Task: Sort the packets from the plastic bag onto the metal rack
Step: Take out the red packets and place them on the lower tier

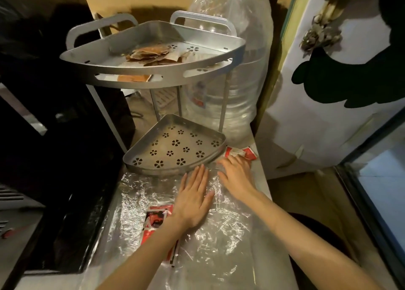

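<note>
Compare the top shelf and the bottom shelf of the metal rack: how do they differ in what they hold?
The top shelf holds a pile of brown packets; the bottom shelf holds nothing, so its flower-shaped holes all show. The top shelf has two loop handles at the back and slots in its front rim; the bottom shelf shows neither. Both are grey metal, fan-shaped, with a curved front.

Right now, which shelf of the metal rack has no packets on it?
The lower shelf, just beyond the hands, is bare: only its flower-shaped holes show. The upper shelf carries a pile of brownish packets.
</note>
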The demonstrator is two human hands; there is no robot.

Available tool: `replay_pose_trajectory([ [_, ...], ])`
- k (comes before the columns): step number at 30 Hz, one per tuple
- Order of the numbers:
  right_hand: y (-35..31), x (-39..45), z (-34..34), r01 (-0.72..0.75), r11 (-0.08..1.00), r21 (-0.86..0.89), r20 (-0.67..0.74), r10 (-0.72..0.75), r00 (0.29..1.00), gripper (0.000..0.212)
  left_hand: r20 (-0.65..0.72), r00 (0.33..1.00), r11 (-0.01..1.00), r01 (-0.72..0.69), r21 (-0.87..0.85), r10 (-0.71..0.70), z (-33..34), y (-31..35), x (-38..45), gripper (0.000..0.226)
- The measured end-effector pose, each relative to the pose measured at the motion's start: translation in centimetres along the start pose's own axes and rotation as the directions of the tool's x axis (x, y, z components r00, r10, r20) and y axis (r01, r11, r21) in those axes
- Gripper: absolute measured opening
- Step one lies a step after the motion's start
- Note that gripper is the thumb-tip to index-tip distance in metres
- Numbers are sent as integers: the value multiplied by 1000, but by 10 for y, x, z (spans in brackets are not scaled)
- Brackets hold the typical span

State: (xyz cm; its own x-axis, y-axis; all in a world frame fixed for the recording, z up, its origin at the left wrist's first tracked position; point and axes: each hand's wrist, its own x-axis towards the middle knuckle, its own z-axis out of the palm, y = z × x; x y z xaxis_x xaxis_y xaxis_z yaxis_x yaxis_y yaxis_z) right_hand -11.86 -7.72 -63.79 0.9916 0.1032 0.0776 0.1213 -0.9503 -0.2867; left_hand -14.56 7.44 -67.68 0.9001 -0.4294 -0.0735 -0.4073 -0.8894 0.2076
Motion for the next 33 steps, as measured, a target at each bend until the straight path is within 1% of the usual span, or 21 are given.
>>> replay_pose_trajectory([
  [5, 3, -1, 4, 8, 1000, 16, 40, -9, 999, 29, 16, 1000, 998, -3, -65, 4, 9, -2, -1, 59],
  [13, 11, -2, -1, 3, 990, 139, 31, -7, 999, 22, 40, 999, 998, -17, -53, 19, 15, -4, 2, 65],
  [19, 20, -5, -8, 23, 968, 251, -29, -16, 999, 15, 53, 998, 998, -21, -55, 24, 17, -6, 3, 66],
  [25, 31, -18, -16, 47, 952, 303, -96, -19, 995, 13, 54, 998, 997, -24, -78, 28, 17, -6, 3, 79],
  [27, 37, -23, -18, 37, 944, 327, -115, 1, 993, 10, 49, 998, 996, -23, -90, 27, 17, -7, 4, 82],
  [29, 45, -28, -19, -2, 934, 358, -129, 51, 990, 8, 42, 999, 996, -31, -84, 35, 16, -8, 3, 82],
  [33, 59, -35, -27, -66, 909, 411, -181, 152, 972, 6, 36, 998, 998, -43, -39, 44, 17, -8, 2, 69],
])
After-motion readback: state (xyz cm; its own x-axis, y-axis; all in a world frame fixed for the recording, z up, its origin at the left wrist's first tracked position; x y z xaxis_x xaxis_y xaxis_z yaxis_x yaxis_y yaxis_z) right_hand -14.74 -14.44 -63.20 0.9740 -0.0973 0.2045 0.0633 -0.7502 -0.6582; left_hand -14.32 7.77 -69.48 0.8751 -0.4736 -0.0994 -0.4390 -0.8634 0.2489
